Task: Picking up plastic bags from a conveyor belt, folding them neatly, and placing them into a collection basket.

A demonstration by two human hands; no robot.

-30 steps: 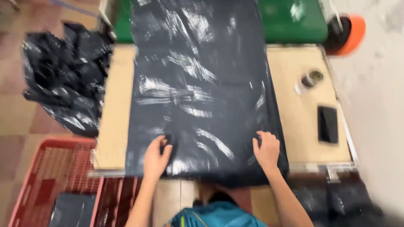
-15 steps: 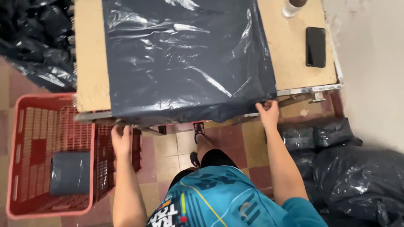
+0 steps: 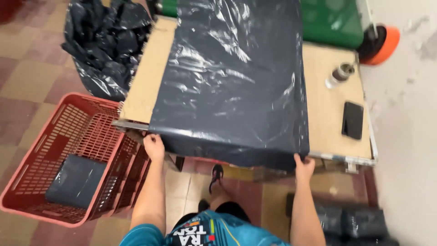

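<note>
At nine o'clock, a red plastic basket is sitting on the tiled floor with a folded dark bag lying flat inside it. Above it, at eleven o'clock, a heap of crumpled black bags is leaning against the table's corner.

The left hand is pinching the near-left corner of a large dark plastic sheet, fingers closed on the hem where it is hanging over the edge of the cardboard-topped table. The right hand is gripping the near-right corner the same way, at five o'clock from the sheet's middle.

The step in hand looks like taking the near edge to fold or draw the sheet; next, both corners probably need moving together, evenly, so the film is not skewing.

At three o'clock, a small metal cup and a black phone are resting on the bare tabletop.
</note>
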